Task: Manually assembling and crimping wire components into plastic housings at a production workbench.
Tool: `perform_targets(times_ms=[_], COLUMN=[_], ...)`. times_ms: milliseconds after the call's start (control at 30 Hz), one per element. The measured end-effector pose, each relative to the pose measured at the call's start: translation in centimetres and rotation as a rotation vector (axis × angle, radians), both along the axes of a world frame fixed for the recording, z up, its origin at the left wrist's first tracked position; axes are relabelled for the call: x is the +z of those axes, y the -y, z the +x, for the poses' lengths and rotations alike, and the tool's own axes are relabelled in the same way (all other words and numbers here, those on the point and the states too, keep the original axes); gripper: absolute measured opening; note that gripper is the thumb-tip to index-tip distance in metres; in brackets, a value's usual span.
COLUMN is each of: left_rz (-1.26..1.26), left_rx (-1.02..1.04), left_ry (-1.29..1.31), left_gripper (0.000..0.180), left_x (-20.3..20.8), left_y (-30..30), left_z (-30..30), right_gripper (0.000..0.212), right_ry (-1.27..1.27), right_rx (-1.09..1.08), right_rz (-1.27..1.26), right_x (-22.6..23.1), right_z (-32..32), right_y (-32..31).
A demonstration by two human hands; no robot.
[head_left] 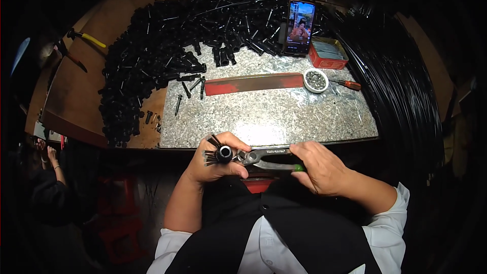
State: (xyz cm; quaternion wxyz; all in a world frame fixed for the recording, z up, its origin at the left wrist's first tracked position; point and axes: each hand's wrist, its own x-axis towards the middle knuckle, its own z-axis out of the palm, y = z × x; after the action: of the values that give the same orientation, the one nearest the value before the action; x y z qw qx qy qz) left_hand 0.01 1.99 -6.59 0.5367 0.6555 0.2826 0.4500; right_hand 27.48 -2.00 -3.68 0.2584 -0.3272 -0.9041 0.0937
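Note:
My left hand (200, 165) is closed round a black tubular part (224, 154), open-ended, with several thin black prongs fanned out along its left side. My right hand (322, 170) grips pincers (271, 165) by their metal handles, one of which has a green end. The pincer jaws meet the black part beside my left thumb and fingers; exactly what they bite on is too small to tell. Both hands are just off the near edge of a speckled stone slab (253, 114). On it lie a red-and-dark strip (253, 83) and a few loose black pins (178, 105).
A large heap of black tubular parts (203, 25) covers the back and left. Long black rods (401, 71) are bundled at right. A lit phone (300, 28), red tin (328, 62), white bowl of small metal pieces (315, 80) and screwdriver (350, 85) stand near. Another person's hands (50, 153) show far left.

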Motion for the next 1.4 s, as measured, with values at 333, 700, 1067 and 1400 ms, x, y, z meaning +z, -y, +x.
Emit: perform_targets(times_ms=[333, 700, 1067, 1400], left_rz=[0.022, -0.116, -0.128, -0.091], left_rx=[-0.243, -0.094, -0.265, -0.139], left_ry=[0.093, -0.02, 0.103, 0.07], left_gripper=[0.058, 0.05, 0.042, 0.034], left_x=[0.1, 0.6, -0.4, -0.6], left_y=[-1.4, -1.2, -1.7, -1.7], left_z=[-0.7, -0.4, 0.0, 0.0], right_gripper=[0.023, 0.056, 0.024, 0.045], right_ry=[-0.298, -0.141, -0.409, -0.096], right_rx=[0.123, -0.037, 0.083, -0.119], right_rz=[-1.33, -0.755, -1.859, -0.285], right_x=[0.1, 0.1, 0.0, 0.0], right_z=[0.1, -0.4, 1.7, 0.7], right_y=[0.6, 1.0, -0.9, 0.4])
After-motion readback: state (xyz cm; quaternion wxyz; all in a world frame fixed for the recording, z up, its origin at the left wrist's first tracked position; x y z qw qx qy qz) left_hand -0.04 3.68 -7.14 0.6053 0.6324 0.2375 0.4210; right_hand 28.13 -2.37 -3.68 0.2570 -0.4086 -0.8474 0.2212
